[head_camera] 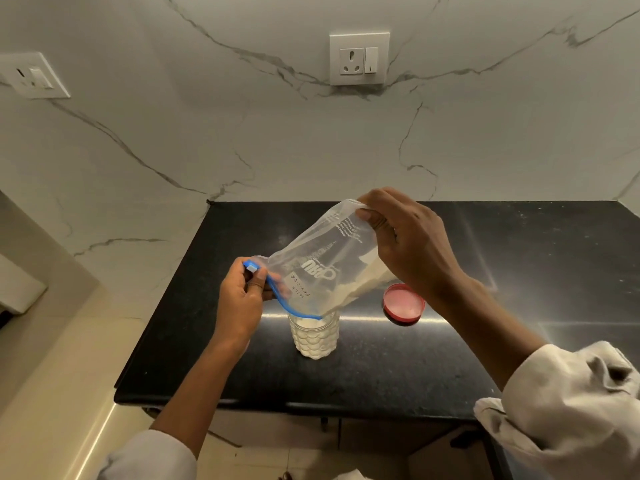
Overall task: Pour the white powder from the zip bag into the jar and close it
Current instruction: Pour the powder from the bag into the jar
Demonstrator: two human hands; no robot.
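A clear zip bag (325, 261) with a blue zip strip is tipped mouth-down over an open, textured clear jar (314, 336) on the black counter. White powder lies along the bag's lower side and runs toward the mouth; the jar is nearly full of it. My left hand (240, 299) pinches the bag's mouth corner by the blue slider. My right hand (405, 244) grips the raised bottom end of the bag. The red lid (403, 304) lies upside down on the counter, right of the jar.
The black counter (381, 368) ends at a front edge close to me and meets a marble wall behind. A socket (359, 58) sits on the back wall, another switch plate (33, 76) on the left wall. Cream floor lies lower left.
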